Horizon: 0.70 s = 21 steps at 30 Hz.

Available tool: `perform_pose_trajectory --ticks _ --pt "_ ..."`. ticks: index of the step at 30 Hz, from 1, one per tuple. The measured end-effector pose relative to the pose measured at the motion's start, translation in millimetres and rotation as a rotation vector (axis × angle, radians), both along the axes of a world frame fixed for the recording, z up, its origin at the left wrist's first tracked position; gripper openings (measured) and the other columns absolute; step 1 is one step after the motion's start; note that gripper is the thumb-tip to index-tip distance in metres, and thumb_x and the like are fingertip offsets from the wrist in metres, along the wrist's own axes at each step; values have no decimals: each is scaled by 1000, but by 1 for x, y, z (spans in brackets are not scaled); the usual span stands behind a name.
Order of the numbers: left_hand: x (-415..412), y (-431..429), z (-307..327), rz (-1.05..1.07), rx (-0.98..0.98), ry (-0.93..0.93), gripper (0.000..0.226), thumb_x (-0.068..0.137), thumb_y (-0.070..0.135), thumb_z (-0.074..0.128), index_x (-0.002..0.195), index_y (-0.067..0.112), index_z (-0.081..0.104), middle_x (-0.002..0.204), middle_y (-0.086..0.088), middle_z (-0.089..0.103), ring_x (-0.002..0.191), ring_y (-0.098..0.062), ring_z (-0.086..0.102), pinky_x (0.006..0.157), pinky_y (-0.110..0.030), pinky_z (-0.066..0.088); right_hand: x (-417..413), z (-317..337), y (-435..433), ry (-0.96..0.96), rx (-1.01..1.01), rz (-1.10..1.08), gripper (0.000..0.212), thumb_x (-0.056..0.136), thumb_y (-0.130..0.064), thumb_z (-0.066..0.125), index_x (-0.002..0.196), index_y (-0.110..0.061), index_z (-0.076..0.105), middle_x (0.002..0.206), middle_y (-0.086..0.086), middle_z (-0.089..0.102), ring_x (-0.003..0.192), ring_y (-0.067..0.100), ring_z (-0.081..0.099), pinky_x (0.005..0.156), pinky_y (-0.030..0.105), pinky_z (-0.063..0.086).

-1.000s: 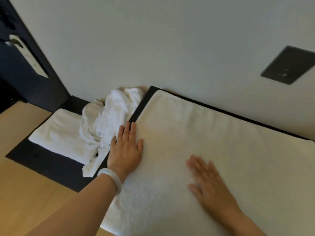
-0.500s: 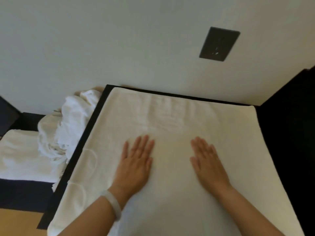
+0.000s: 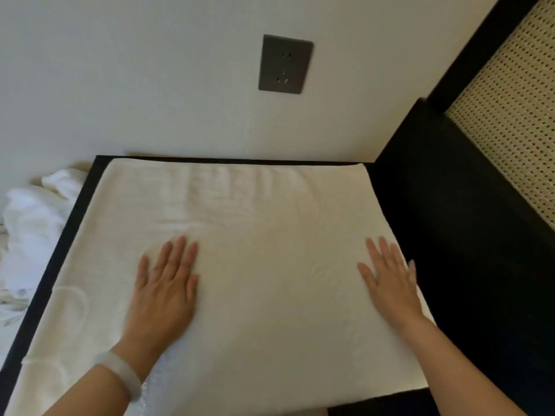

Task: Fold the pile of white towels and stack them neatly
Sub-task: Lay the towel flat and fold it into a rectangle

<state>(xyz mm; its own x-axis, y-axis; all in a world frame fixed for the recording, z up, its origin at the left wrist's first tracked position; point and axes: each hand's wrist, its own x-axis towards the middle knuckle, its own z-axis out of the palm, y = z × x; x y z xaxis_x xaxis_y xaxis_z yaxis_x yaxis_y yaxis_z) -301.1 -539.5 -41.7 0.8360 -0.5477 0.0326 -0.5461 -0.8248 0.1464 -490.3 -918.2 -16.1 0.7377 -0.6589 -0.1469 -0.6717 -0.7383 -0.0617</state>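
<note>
Pale plain wall backs a black flat tabletop, and on the wall sits one dark grey square socket plate. One large white terry towel lies spread flat over the tabletop, covering nearly all of it, with its far edge just short of the wall. Two bare hands rest on it, both flat with fingers straight and gripping nothing: the left hand left of the towel's centre, the right hand at its right edge. One pale translucent bangle circles the left wrist. One crumpled heap of white towels lies just beside the tabletop's left edge, cut off by the frame; how many pieces it holds cannot be told. One woven cane panel in a black frame stands at the right. Since half a second ago the right hand has slid from the towel's middle out to its right edge, the left hand sits much where it was, and the folded white towel then at far left is out of view.
</note>
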Motion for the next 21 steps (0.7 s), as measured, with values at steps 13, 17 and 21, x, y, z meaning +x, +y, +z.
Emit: perform_pose_trajectory --ticks 13,17,21 --pt "-46 54 9 128 110 109 66 96 62 18 157 37 11 166 1 11 151 -33 8 109 -73 13 3 5 94 180 116 36 76 80 -74 -9 148 -46 -29 158 -12 -34 148 26 -29 116 65 -11" --pt "-18 37 12 151 207 161 70 95 65 8 157 34 8 166 -2 5 151 -36 5 108 -76 14 26 7 79 159 113 91 73 82 -73 -6 148 -48 -26 160 -13 -30 149 22 -27 116 66 -10" --pt "37 12 17 206 180 228 70 87 70 -9 148 41 -27 159 5 -29 149 -31 -22 113 -71 0 80 4 53 126 113 96 68 92 -70 7 152 -48 -17 163 -13 -23 151 23 -20 115 68 -10"
